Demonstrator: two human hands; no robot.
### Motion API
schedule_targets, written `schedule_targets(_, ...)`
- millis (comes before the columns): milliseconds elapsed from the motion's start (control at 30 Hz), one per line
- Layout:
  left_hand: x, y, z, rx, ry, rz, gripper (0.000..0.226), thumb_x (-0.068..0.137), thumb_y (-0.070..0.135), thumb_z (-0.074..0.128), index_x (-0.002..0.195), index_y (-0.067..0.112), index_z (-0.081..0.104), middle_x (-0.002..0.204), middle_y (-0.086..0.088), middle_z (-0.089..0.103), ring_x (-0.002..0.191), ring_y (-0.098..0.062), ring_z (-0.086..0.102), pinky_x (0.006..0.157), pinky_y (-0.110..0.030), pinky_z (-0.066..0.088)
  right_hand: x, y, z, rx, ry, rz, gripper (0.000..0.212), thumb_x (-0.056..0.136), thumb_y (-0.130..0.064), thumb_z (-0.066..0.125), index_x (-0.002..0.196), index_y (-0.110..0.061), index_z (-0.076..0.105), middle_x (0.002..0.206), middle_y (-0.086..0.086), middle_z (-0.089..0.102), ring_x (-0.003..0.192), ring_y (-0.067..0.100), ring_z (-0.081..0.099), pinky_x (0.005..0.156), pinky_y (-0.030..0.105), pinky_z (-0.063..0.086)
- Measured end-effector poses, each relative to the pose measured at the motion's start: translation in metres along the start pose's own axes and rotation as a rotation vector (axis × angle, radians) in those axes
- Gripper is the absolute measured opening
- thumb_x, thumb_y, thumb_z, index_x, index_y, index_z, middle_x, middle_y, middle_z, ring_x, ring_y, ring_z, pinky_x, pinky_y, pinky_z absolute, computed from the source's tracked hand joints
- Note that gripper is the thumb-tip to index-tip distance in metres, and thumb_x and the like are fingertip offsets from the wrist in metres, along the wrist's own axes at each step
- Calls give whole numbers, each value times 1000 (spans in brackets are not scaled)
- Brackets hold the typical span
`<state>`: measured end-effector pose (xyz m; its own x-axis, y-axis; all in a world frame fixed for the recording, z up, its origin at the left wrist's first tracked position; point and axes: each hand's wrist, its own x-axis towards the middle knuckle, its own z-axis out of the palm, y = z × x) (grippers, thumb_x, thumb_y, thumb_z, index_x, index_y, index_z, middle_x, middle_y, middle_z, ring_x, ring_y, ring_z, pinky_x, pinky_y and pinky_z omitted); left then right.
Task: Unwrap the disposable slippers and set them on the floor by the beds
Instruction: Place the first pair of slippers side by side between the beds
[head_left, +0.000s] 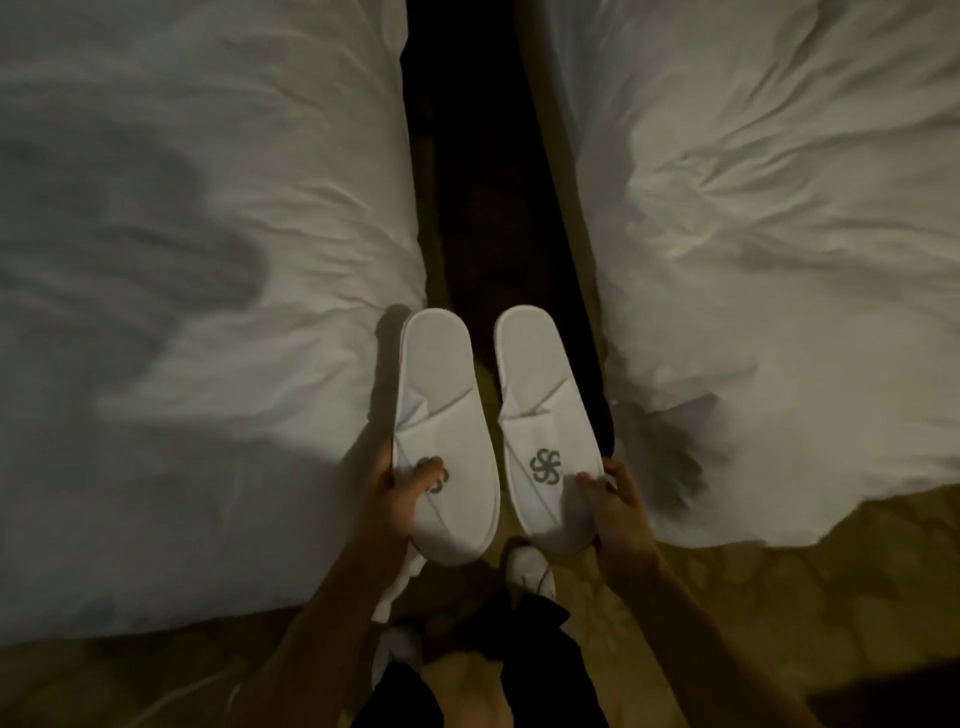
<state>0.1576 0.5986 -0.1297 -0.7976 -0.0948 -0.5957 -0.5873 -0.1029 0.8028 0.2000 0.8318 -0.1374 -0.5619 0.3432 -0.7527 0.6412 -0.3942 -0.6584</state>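
A: On our far left we see the left bed (197, 260), its white cover creased and partly in shadow

B: Just beside its edge we have the left slipper (441, 415), white, toe end toward us, a grey swirl mark on its band. Our left hand (395, 499) grips it near the toe end, thumb pressed on top over the mark, the other fingers hidden beneath, so they are pinching the slipper between thumb and underside

A: Below that hand we notice something white and crumpled (395, 587) hanging down; we cannot tell what it is

B: Between the beds runs the dark patterned floor (483, 182), and both slippers are held above it, side by side, close but not touching

A: Low in the middle we see our own shoe (530, 571) on the floor and dark trousers (540, 654)

B: Next comes the right slipper (545, 426), same white, its swirl mark fully in view. Our right hand (621, 499) holds its outer edge near the toe end, thumb laid on top, the other fingers curled around the rim and under it, pinching the slipper

A: Then on our far right the right bed (779, 234), its cover rumpled, the hand's shadow falling on its near corner
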Motion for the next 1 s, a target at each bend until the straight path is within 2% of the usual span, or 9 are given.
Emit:
schedule_targets(267, 52, -86, 22, -65, -11, -24, 51, 75, 21, 79, 124, 25, 64, 110, -8, 74, 100, -26, 71, 72, -30, 58, 94, 46, -17, -155, -39, 2, 18, 91, -15, 60, 97, -33, 57, 110, 6, 64, 97, 26, 62, 70, 38, 53)
schedule_targets(333, 71, -112, 23, -21, 43, -21, 54, 69, 36, 83, 120, 32, 66, 109, -1, 75, 102, -24, 70, 75, -30, 57, 115, 63, -18, -159, -75, -10, 20, 92, -15, 58, 99, -34, 57, 108, 3, 64, 97, 25, 62, 68, 37, 53)
schedule_targets(467, 114, -170, 26, 119, 119, 53, 52, 74, 38, 79, 117, 56, 58, 110, 29, 69, 103, 5, 65, 89, -26, 50, 166, 110, -17, -158, -41, -31, 19, 91, -12, 60, 102, -27, 59, 109, 6, 65, 101, 29, 61, 82, 46, 53)
schedule_targets(533, 141, -198, 33, 157, 148, 151, 46, 77, 33, 75, 118, 47, 59, 115, 27, 67, 109, -5, 64, 92, -18, 49, 196, 134, -16, -177, -34, -74, 17, 89, -14, 63, 96, -30, 61, 103, 3, 67, 96, 25, 64, 76, 38, 52)
schedule_targets(600, 174, -226, 38, 219, 173, 282, 47, 81, 18, 75, 122, 34, 59, 118, 32, 61, 113, -3, 60, 88, -1, 41, 231, 160, -18, -155, -18, -64, 18, 88, -16, 65, 101, -28, 62, 104, 1, 67, 96, 24, 64, 77, 37, 52)
schedule_targets(767, 242, -295, 50, 120, 26, 114, 53, 89, 17, 66, 139, 28, 50, 126, 0, 65, 110, -16, 61, 94, -32, 48, 314, 222, -25, -223, -63, -102, 37, 91, -23, 60, 127, -18, 52, 119, 8, 64, 103, 28, 62, 88, 47, 51)
schedule_targets(833, 261, -318, 46, 134, 22, 51, 54, 91, 17, 64, 141, 28, 47, 128, -5, 63, 109, -19, 60, 89, -31, 47, 338, 243, -19, -230, -31, -98, 48, 91, -26, 61, 136, -21, 47, 133, 8, 57, 114, 29, 57, 98, 49, 47)
schedule_targets(900, 282, -334, 32, 172, 32, 23, 53, 92, 17, 62, 143, 25, 45, 130, -10, 61, 111, -23, 59, 88, -29, 48, 354, 263, -7, -250, -58, -87, 51, 93, -26, 59, 141, -19, 43, 138, 9, 53, 115, 28, 55, 97, 46, 47)
schedule_targets(1000, 308, -349, 15, 238, 11, 15, 53, 93, 22, 61, 142, 31, 45, 131, -6, 61, 116, -24, 58, 102, -41, 46, 374, 287, 15, -276, -48, -130, 51, 94, -19, 57, 142, -15, 40, 138, 12, 51, 112, 27, 56, 98, 43, 45)
